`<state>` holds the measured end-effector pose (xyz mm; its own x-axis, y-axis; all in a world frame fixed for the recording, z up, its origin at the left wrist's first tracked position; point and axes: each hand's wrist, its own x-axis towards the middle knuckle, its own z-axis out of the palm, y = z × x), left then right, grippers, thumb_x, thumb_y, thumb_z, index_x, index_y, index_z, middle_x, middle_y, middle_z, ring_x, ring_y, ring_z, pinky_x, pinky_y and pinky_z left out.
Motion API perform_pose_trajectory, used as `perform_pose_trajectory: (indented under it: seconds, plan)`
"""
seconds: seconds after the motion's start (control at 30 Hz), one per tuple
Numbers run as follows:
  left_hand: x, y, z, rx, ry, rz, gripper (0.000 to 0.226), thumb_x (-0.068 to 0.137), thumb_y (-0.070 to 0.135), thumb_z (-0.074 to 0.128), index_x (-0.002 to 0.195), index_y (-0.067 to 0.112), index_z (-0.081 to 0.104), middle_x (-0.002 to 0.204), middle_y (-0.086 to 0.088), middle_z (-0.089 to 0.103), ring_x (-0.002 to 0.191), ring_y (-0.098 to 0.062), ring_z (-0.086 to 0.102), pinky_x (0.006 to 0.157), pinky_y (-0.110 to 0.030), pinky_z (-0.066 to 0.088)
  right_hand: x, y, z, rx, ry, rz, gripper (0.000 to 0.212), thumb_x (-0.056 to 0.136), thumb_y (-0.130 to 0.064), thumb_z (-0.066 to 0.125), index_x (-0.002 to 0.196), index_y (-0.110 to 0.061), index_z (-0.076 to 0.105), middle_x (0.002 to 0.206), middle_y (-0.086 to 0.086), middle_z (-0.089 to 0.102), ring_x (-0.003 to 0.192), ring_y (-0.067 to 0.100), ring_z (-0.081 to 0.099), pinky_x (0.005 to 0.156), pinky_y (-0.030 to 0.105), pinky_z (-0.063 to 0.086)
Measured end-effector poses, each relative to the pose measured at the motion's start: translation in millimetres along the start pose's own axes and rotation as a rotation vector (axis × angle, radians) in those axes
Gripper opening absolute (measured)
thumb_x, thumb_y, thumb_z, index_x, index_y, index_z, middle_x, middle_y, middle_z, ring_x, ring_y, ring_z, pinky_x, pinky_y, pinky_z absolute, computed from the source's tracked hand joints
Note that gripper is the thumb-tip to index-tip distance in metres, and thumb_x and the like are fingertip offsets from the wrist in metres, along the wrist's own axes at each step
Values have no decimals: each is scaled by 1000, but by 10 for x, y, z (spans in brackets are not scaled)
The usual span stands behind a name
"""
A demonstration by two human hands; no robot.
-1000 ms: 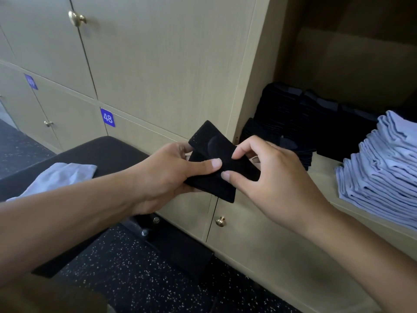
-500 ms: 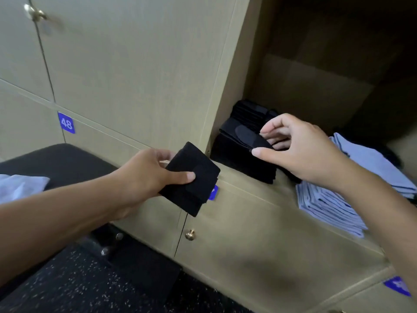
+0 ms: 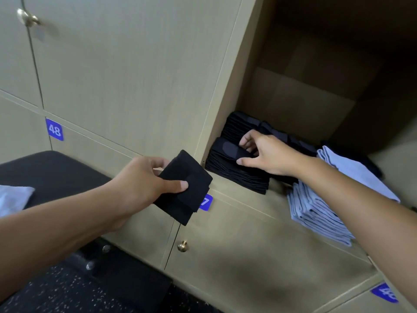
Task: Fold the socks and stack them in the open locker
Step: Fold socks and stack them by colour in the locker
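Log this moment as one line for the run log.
step: stacking | left hand: holds folded black sock outside open locker | right hand: on black sock stack | beside: light blue stack

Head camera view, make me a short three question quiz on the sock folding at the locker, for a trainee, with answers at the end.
1. True or false: the left hand grips a folded black sock outside the open locker.
2. Multiple choice: the right hand rests on A) the light blue stack, B) the front black stack, C) the brass knob.
3. Fill in: the number plate on the closed door at left reads ____.

Key: 1 true; 2 B; 3 48.
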<state>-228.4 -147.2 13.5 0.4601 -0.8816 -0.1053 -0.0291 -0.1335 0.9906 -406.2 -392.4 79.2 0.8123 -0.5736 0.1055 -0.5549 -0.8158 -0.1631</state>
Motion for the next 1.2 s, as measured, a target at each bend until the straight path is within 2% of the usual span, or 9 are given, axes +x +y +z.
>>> perform_pose_trajectory:
  seconds: [0.1, 0.3, 0.43, 0.53, 0.63, 0.77, 0.9, 1.07, 1.2]
  plan:
    - [6, -3, -16, 11, -5, 1, 23, 83, 10, 82, 103, 5, 70, 92, -10, 79, 86, -30, 77, 78, -34, 59, 34, 28, 52, 16, -47, 4, 43, 84, -37, 80, 115, -23, 54, 108, -9, 60, 104, 10, 60, 90, 20, 46]
    - [21, -2, -40, 20, -14, 16, 22, 84, 10, 81, 103, 5, 70, 91, -10, 79, 86, -31, 77, 80, -35, 59, 97, 58, 144, 4, -131, -4, 45, 82, -39, 82, 114, -22, 56, 112, -6, 62, 104, 11, 61, 95, 30, 50]
    - [20, 18, -17, 6, -19, 18, 26, 85, 9, 79, 108, 1, 69, 91, -13, 79, 87, -33, 77, 90, -46, 60, 129, 72, 182, -16, -149, -2, 41, 85, -41, 79, 114, -24, 56, 115, -4, 62, 106, 13, 60, 96, 32, 48]
    - [27, 42, 7, -11, -14, 15, 26, 85, 10, 79, 107, 0, 69, 91, -15, 79, 90, -38, 76, 92, -51, 59, 96, 33, 153, -11, -130, 23, 41, 87, -44, 76, 115, -24, 55, 117, -5, 62, 109, 13, 60, 96, 31, 48]
    - [42, 61, 39, -30, -7, 15, 22, 86, 11, 79, 104, 3, 70, 89, -14, 79, 84, -32, 77, 80, -44, 62, -25, -53, 126, -9, 0, 32, 35, 90, -48, 71, 113, -28, 55, 117, -10, 62, 111, 11, 59, 95, 32, 48]
    - [52, 98, 105, -58, -8, 21, 16, 87, 11, 77, 100, 4, 71, 86, -12, 79, 76, -26, 77, 72, -36, 60, -365, -360, 230, 430, 224, 77, 22, 90, -45, 69, 104, -29, 63, 101, -13, 68, 95, 5, 65, 86, 29, 55]
    - [45, 180, 210, -83, -43, 29, 16, 86, 10, 78, 99, 5, 72, 86, -13, 79, 77, -28, 77, 70, -34, 58, -653, -674, 330, 859, 146, 149, 25, 95, -38, 67, 114, -22, 63, 101, -2, 76, 91, 12, 72, 83, 33, 59]
    - [49, 244, 362, -121, -46, 35, 18, 86, 9, 77, 102, 4, 70, 87, -14, 79, 80, -30, 77, 79, -40, 58, -805, -787, 353, 1086, 44, 216, 30, 96, -24, 68, 124, -17, 59, 105, 7, 77, 99, 24, 74, 88, 31, 60]
    - [68, 289, 452, -164, -15, 45, 22, 87, 8, 76, 105, -1, 67, 88, -18, 78, 83, -36, 76, 82, -45, 62, -853, -784, 356, 1160, 75, 232, 32, 94, -10, 70, 125, -12, 60, 108, 8, 77, 102, 24, 74, 92, 37, 59]
